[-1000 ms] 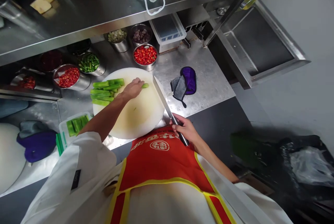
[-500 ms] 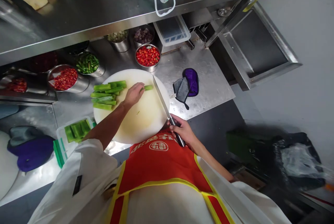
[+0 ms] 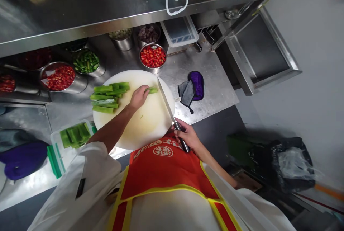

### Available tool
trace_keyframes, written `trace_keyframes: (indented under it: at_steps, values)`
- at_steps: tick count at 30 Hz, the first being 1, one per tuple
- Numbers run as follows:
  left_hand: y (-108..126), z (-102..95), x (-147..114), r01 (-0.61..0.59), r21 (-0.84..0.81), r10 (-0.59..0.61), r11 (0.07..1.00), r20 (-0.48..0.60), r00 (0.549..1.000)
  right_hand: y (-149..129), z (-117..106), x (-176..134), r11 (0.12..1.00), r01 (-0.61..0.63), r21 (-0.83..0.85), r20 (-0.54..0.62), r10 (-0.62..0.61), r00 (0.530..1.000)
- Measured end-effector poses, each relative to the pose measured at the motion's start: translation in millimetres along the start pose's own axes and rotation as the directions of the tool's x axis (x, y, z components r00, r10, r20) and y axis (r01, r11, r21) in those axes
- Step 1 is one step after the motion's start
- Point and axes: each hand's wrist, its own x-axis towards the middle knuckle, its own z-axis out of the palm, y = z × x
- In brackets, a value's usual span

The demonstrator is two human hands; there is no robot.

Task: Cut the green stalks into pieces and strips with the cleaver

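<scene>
A round white cutting board (image 3: 129, 130) lies on the steel counter in front of me. Fingers of my left hand (image 3: 139, 96) are closed on a green vegetable stick (image 3: 153, 90), whose right end sticks out past them over the board. My right hand (image 3: 186, 136) grips the black handle of a long kitchen knife (image 3: 166, 101) at the board's right edge. Its blade points away from me, just right of the stick and apart from it. Several more green vegetable sticks (image 3: 107, 96) are grouped on the board's left side.
Behind the board stand metal pots of cut red chilies (image 3: 152, 57) and green chilies (image 3: 86, 62) under a steel shelf (image 3: 107, 1). To the left is a plastic container (image 3: 57, 139) with green pieces. A purple and grey cloth (image 3: 196, 85) lies at the right.
The view has turned slightly, moving the left-side pots and container leftward. Both hands, the knife and the held stick keep nearly the same places on the board.
</scene>
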Motion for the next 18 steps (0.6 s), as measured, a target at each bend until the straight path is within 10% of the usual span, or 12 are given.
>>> trace_keyframes:
  at_steps: [7, 14, 18]
  values:
    - [9.8, -11.9, 13.1, 0.096, -0.150, -0.120, 0.984, -0.154, 0.981, -0.7, -0.4, 0.3, 1.000, 0.012, 0.005, 0.007, -0.012, 1.000]
    - [19.0, -20.2, -6.7, -0.135, 0.098, 0.123, 0.986, 0.122, 0.985, 3.5, -2.5, 2.1, 1.000, 0.019, 0.018, 0.015, -0.020, 1.000]
    - [13.9, -13.2, -4.8, -0.129, 0.239, 0.106, 0.962, 0.104, 0.989, 5.2, -4.2, 3.1, 1.000, 0.022, 0.015, 0.019, -0.022, 1.000]
